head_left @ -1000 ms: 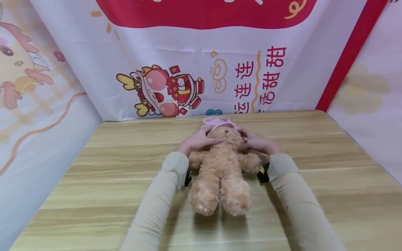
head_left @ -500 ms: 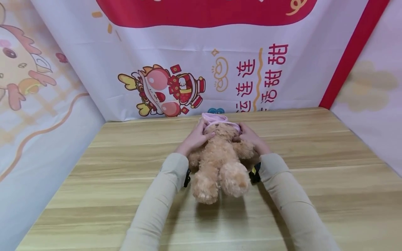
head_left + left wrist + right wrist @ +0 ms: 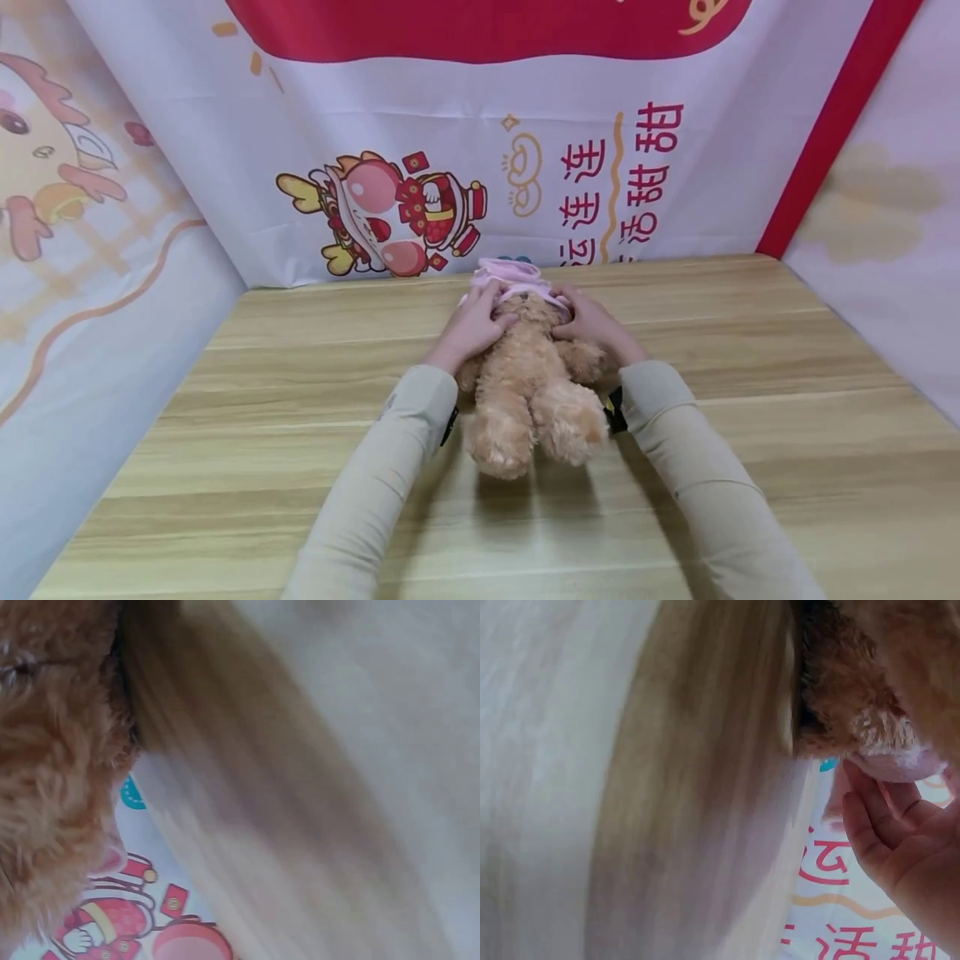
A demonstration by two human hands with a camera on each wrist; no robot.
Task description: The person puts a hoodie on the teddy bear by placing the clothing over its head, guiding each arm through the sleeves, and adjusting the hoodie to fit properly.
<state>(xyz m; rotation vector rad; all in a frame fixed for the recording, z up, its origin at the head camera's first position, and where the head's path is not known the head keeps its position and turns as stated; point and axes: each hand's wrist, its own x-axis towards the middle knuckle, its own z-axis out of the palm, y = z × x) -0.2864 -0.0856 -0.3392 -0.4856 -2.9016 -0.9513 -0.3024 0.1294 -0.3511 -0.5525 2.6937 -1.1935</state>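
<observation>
A fluffy light-brown teddy bear (image 3: 525, 367) lies with its feet toward me, a pink cloth hat (image 3: 510, 271) at the far end of its head. My left hand (image 3: 474, 327) grips the left side of the head at the hat's edge, thumb on the fur. On the opposite side, my right hand (image 3: 592, 321) holds head and hat edge together. Brown fur of the bear (image 3: 45, 787) fills the left of the left wrist view, where my hand is barely visible. In the right wrist view, curled fingers of my right hand (image 3: 907, 840) touch the pink hat (image 3: 896, 765).
The bear is over a wood-grain table (image 3: 247, 417). A white printed cloth (image 3: 450, 108) with cartoon figures and red characters hangs along the table's back edge. More printed cloth walls (image 3: 97, 275) stand at the left and right.
Both hands have shifted slightly away from me with the bear. The hat has come further over the head, and the bear's legs have moved up from the front.
</observation>
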